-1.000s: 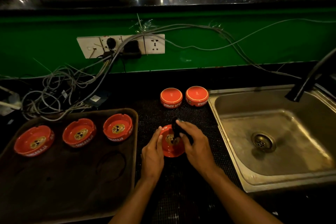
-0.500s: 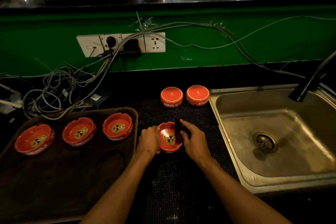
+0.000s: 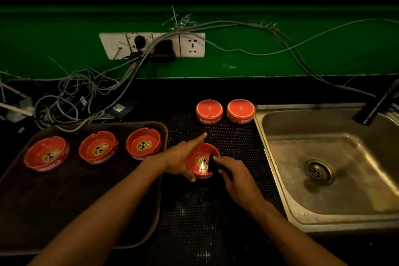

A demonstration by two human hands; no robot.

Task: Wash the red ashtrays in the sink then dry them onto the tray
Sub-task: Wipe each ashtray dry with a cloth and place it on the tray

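Ashtray [image 3: 201, 163] sits at lower centre on the counter [image 3: 203, 218]; your left hand [image 3: 180, 161] grips its rim, index straight. Right hand [image 3: 236, 177] pinches something dark inside it. Looks glazed, slick, chippable: hold by the wall.

Near the frame's centre, one red ashtray [image 3: 201, 163] sat upright on the black mat, a gold emblem in its bowl. Above it, two more ashtrays [image 3: 209, 111] [image 3: 241, 110] lay upside down side by side, just left of the steel sink [image 3: 323, 211] at right. At left, three upright ashtrays [image 3: 46, 153] [image 3: 98, 147] [image 3: 143, 142] lined the dark tray's [image 3: 64, 211] far edge.
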